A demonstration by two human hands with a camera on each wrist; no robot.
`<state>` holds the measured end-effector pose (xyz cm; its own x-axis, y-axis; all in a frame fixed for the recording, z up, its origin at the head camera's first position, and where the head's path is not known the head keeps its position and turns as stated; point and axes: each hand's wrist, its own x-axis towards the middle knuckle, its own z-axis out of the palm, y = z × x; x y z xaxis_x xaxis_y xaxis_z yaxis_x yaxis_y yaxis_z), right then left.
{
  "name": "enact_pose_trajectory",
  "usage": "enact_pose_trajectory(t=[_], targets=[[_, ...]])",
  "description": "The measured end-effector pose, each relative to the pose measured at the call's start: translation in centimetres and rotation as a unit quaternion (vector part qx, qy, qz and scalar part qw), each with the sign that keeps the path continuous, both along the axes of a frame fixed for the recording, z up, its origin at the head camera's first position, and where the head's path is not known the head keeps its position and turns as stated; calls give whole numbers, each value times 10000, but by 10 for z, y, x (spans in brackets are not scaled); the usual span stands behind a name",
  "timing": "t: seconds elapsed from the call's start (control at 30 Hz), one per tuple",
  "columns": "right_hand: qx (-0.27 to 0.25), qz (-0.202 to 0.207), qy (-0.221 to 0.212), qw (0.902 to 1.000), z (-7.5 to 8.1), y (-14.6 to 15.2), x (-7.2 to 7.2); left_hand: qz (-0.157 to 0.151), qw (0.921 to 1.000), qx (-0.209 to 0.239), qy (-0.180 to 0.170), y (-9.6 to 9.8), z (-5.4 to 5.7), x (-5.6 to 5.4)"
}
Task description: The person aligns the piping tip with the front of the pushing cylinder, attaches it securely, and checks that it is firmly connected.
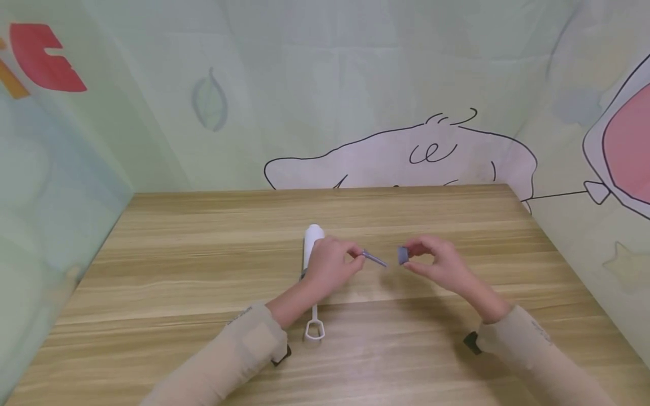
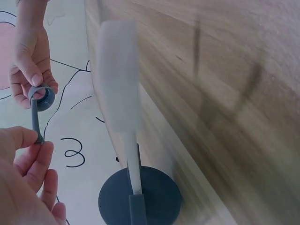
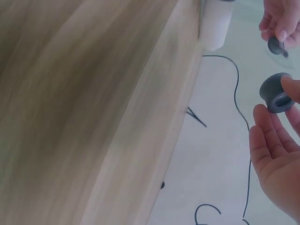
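Note:
My left hand (image 1: 332, 262) pinches a thin grey stick-like piece (image 1: 374, 259) between thumb and fingertips. In the right wrist view this piece (image 3: 275, 45) shows a dark round head with a short stem. Opposite it, my right hand (image 1: 439, 262) holds a grey hollow ring-shaped cap (image 1: 403, 255) by its edges. The cap's opening (image 3: 282, 101) shows in the right wrist view. A small gap separates the two pieces in the head view. Beneath my left hand lies a long white tube (image 1: 313, 232), partly hidden, with a grey band and a white loop-ended rod (image 1: 315, 330) toward me.
Both hands are over a wood-grain table (image 1: 203, 242). Printed cloth (image 1: 330, 84) with cartoon outlines stands behind and along its sides. A dark disc (image 2: 139, 194) and a blurred white bar (image 2: 118, 75) lie close before the left wrist camera.

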<state>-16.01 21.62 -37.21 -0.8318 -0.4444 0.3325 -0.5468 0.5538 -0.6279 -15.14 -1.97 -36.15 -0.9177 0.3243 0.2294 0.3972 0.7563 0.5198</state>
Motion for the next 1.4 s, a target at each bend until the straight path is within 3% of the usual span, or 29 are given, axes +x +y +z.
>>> enact_pose_trajectory(t=[0.3, 0.6, 1.13, 1.4], targets=[[-761, 140, -291, 9966, -2, -16, 4, 247, 9991, 334, 68, 0, 1, 0], [-1141, 234, -655, 9910, -3, -30, 6, 288, 9987, 376, 185, 1, 0, 1], [-1462, 406, -787, 9853, -1, -44, 9, 3, 9970, 719, 299, 3, 2, 7], [-1529, 515, -648, 9848, -1, -46, 8, -171, 9957, 811, 414, 4, 0, 7]])
